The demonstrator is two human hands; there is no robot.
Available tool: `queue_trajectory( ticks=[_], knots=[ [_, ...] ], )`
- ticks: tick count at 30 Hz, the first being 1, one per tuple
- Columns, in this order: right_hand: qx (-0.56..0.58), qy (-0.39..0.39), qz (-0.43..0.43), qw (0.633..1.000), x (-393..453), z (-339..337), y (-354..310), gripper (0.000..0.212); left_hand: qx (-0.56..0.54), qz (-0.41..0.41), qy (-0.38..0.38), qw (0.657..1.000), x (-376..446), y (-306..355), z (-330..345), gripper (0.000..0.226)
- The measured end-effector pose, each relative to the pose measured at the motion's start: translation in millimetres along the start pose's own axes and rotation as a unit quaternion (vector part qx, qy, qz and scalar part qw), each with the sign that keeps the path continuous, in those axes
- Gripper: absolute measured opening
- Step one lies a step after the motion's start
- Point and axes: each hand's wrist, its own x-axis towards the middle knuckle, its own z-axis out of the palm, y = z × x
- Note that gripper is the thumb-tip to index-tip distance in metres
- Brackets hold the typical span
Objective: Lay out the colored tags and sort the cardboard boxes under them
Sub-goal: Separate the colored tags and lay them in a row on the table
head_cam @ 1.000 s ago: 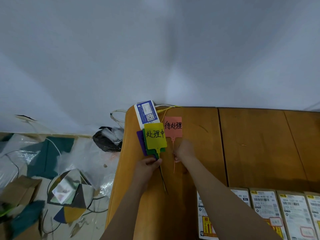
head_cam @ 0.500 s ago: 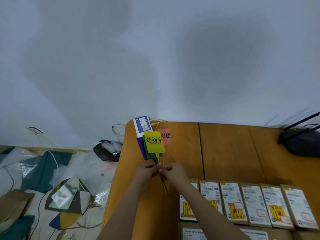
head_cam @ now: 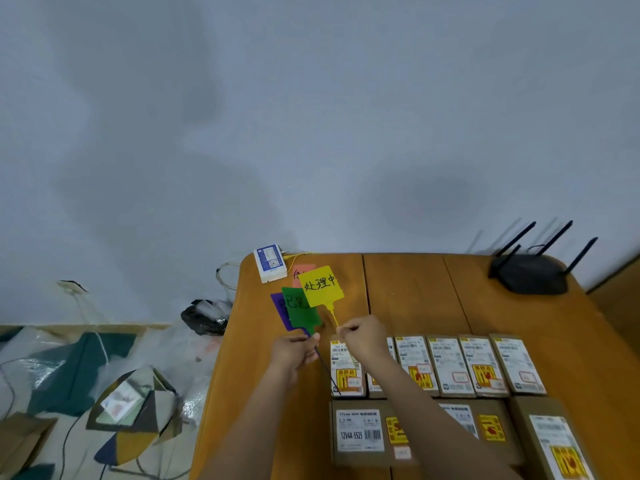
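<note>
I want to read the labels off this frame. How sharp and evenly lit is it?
Head view: yellow tag writing legible; cardboard boxes print soft, smeared toward the lower right corner; wide-angle bending at table edges; soft blotchy shadows on the wall, no glare.

Two bare arms and two hands

The left hand [head_cam: 293, 351] and the right hand [head_cam: 363, 337] wear no gloves, rings or watch. Both arms are bare too, with no sleeves showing anywhere at all.
</note>
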Motion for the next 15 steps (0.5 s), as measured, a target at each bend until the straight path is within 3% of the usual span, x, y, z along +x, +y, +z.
queue_trajectory(
  ticks=[9, 11, 15],
  knots=[
    [0.029, 0.046, 0.094, 0.994, 15, -38, 47, 0.022, 0.003, -0.011, 0.007, 1.000, -1, -11, 10, 0.042],
    [0.019, 0.052, 0.103, 0.993, 27, -45, 57, 0.012, 0.005, -0.011, 0.005, 1.000, 5, -11, 19, 0.035],
    [-0.002, 0.036, 0.121, 0.992, 57, -56, 66, 0.015, 0.010, -0.007, 0.000, 1.000, 23, -5, 38, 0.021]
  ],
)
